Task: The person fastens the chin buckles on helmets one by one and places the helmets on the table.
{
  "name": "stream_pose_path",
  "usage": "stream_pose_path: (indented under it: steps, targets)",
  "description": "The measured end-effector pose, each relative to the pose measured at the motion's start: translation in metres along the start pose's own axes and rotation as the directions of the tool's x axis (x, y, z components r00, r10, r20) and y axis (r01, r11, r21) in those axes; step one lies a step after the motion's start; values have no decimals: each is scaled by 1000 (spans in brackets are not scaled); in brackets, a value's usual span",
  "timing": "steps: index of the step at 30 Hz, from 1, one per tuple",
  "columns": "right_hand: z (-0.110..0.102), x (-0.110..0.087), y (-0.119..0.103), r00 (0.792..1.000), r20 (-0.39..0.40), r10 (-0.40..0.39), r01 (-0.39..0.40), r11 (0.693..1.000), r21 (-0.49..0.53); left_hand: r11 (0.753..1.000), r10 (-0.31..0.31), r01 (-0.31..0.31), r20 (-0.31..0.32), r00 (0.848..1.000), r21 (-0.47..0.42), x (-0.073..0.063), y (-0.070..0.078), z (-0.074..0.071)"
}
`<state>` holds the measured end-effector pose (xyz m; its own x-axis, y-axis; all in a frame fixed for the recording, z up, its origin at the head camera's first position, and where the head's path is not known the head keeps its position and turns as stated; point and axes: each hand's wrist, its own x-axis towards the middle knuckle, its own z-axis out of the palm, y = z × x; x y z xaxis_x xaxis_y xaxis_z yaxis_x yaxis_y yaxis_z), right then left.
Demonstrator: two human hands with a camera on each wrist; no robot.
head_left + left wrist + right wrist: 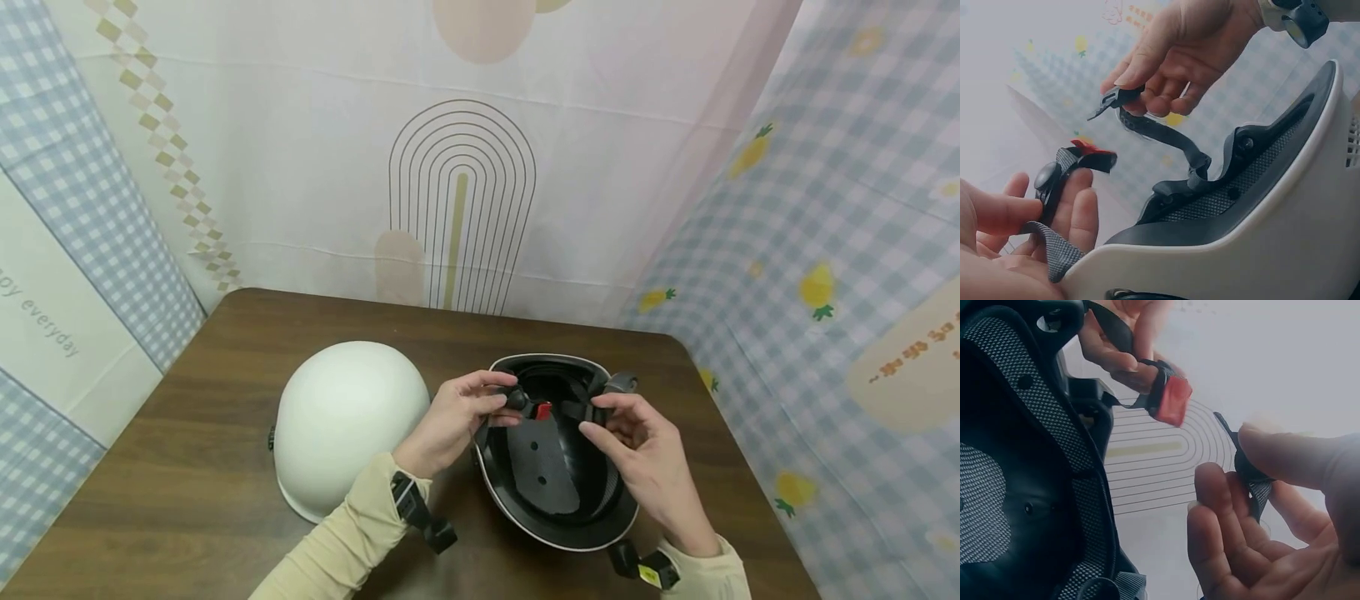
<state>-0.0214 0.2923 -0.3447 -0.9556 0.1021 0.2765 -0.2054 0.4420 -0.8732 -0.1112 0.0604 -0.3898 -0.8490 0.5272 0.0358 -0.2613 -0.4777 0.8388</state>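
A white helmet [542,479] with a black padded inside lies upside down on the table, its opening facing up. Over that opening, my left hand [448,423] holds one chin strap by its black buckle half, which carries a red tab [1174,401]. A round black piece [1047,175] sits on this strap by the left thumb. My right hand [651,457] pinches the other black buckle half [1119,97] between thumb and fingers, and its strap [1166,136] runs down to the helmet's side. The two buckle halves are apart, with a gap between them.
A second white helmet [348,417] stands dome up on the brown wooden table [172,467], just left of my left forearm. A patterned cloth [315,167] hangs behind the table, and a checked cloth [750,333] hangs along the right side.
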Motion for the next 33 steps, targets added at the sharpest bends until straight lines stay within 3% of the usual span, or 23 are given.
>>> stream_pose_path:
  steps: [7,13,18,22,28,33]
  targets:
    - [4,1,1,1000,14,22,-22,1000,-18,999,-13,15,40,999,-38,1,3,0]
    - [7,2,0,1000,18,16,-16,999,-35,997,34,-25,115,993,-77,-1,3,1]
    - [9,1,-2,999,27,25,-24,999,-28,999,27,-24,53,998,-49,-1,4,6]
    - [10,1,-3,999,24,28,-28,999,-21,997,7,-7,2,1000,-79,0,4,7]
    - [10,1,-3,999,11,43,-43,999,10,992,4,-6,-13,1000,-123,0,5,7]
    - [11,1,-4,999,32,5,-6,999,37,990,-5,4,-7,1000,-142,0,7,7]
